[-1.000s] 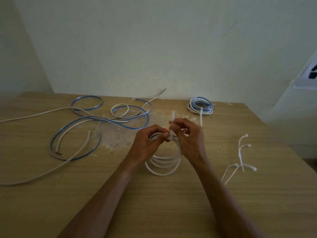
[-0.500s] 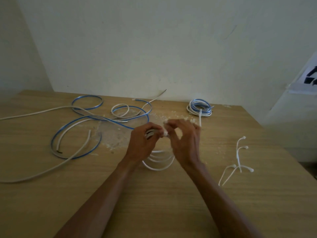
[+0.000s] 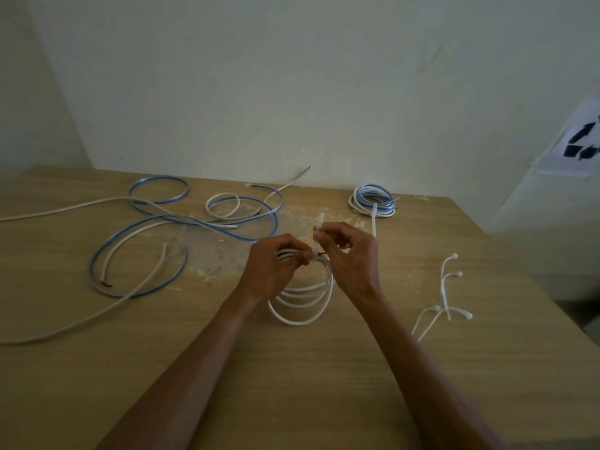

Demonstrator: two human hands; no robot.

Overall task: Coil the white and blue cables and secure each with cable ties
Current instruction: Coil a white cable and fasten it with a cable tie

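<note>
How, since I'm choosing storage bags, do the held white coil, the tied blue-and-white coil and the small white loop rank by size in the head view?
1. held white coil, though it is nearest the camera, so its lead is unsure
2. tied blue-and-white coil
3. small white loop
The last two lie similarly far back.

A bare workroom, by the look — pale plastered wall (image 3: 292,76) behind a scuffed light wood-grain tabletop (image 3: 292,384) strewn with loose white and blue cables (image 3: 159,178), a black-printed paper sheet (image 3: 581,141) at right.
</note>
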